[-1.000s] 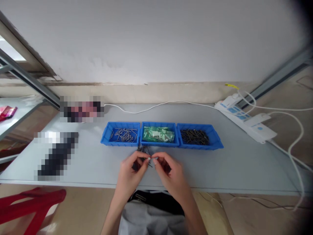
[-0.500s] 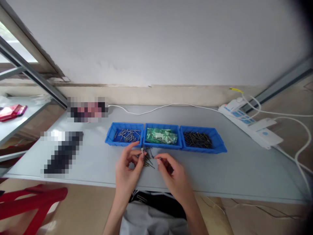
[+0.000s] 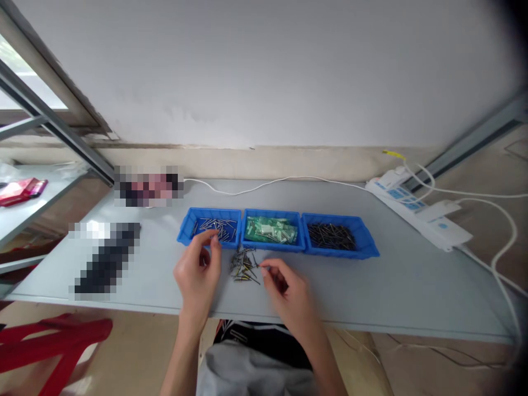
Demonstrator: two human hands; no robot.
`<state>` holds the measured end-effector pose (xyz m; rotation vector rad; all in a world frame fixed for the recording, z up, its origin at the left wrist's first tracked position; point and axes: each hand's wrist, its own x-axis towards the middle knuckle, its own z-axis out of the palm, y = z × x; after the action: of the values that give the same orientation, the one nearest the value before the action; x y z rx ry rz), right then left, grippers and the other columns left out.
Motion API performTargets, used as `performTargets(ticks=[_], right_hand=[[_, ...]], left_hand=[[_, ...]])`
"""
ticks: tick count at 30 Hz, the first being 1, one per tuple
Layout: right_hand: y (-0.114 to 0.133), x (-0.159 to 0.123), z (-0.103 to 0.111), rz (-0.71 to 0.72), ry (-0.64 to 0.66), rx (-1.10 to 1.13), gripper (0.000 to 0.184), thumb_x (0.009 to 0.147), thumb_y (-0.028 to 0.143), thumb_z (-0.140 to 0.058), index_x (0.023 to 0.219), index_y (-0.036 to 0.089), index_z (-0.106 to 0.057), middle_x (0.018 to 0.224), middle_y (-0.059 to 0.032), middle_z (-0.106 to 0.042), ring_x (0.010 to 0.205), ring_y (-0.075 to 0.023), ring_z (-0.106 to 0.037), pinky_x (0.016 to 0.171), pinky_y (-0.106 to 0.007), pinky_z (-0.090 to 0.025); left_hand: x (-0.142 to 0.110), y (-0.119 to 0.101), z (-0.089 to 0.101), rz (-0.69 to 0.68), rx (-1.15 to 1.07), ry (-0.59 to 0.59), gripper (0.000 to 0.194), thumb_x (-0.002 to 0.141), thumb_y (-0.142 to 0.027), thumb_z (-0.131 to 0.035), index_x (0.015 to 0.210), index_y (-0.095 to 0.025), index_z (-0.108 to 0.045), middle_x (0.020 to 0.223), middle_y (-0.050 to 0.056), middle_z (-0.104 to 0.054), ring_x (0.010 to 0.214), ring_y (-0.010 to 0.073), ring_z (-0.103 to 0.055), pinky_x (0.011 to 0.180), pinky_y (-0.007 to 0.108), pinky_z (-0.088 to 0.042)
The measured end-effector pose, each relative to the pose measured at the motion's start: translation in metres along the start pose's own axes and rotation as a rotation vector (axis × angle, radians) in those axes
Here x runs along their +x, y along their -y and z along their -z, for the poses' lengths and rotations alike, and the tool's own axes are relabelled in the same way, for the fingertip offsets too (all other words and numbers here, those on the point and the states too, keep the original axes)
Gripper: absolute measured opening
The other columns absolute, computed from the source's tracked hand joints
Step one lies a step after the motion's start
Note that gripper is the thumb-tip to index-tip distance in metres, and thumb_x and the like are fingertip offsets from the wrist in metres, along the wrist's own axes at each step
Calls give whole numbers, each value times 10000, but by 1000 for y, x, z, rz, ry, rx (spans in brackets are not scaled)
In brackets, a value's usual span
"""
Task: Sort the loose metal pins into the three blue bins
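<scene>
My left hand is closed, thumb and forefinger pinched at the front edge of the left blue bin, which holds silver screws. What sits between those fingertips is too small to make out. My right hand pinches a thin dark screw that points left toward a loose pile of mixed screws on the tabletop. The pile shows silver, dark and yellowish pieces. Behind it, the middle blue bin contains small pale and green packets. Dark screws fill much of the right blue bin.
A white power strip with cables lies at the right. A white cord runs along the back of the grey table. Two blurred-out items are at the left. A red stool stands below the table's left front.
My left hand has moved left and slightly up, from the screw pile to the left bin's front edge. The pale screw at its fingertips no longer shows. My right hand stays nearly still.
</scene>
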<state>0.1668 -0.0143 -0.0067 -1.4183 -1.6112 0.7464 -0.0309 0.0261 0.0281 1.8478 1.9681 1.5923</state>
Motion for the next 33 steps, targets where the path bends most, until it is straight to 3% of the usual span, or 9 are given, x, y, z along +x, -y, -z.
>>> performTargets(ticks=[7,12,19,26,33], right_hand=[[-3,5,-7,129,-19,-239,217,1057,317,-567,1184,222,-714,780,0,-713,579,-164,-619,593,-276,-459],[-6,7,-9,167,-24,-315,212,1091,303,-514,1012,227,-696,761,-10,-696,584,-170,-629,586,-285,-441],[-5,7,-4,190,-9,-279,216,1098,278,-519,927,242,-647,744,8,-686,590,-162,-651,579,-268,-451],[-7,5,-3,155,-94,-157,163,1101,307,-552,972,248,-632,804,0,-737,655,-167,-704,643,-249,-524],[-7,0,-3,148,-186,-79,152,1099,337,-607,988,244,-649,805,10,-738,656,-147,-700,657,-228,-545]], left_hand=[[-30,-6,-8,-8,-115,210,161,1062,-264,-621,1086,-215,-773,695,-54,-735,506,82,-566,571,186,-452],[-36,-3,-11,-111,-98,308,171,1078,-243,-610,1111,-223,-776,737,-31,-752,561,102,-618,601,212,-459],[-35,-3,-11,-169,-124,355,165,1085,-218,-601,1101,-213,-765,859,12,-799,647,124,-686,634,226,-488],[-31,-7,-9,-286,-111,452,182,1091,-215,-592,1159,-211,-761,871,19,-766,701,141,-707,642,234,-505],[-31,-6,-10,-417,-182,520,143,1094,-200,-606,1065,-202,-747,924,40,-765,770,158,-732,729,254,-560]])
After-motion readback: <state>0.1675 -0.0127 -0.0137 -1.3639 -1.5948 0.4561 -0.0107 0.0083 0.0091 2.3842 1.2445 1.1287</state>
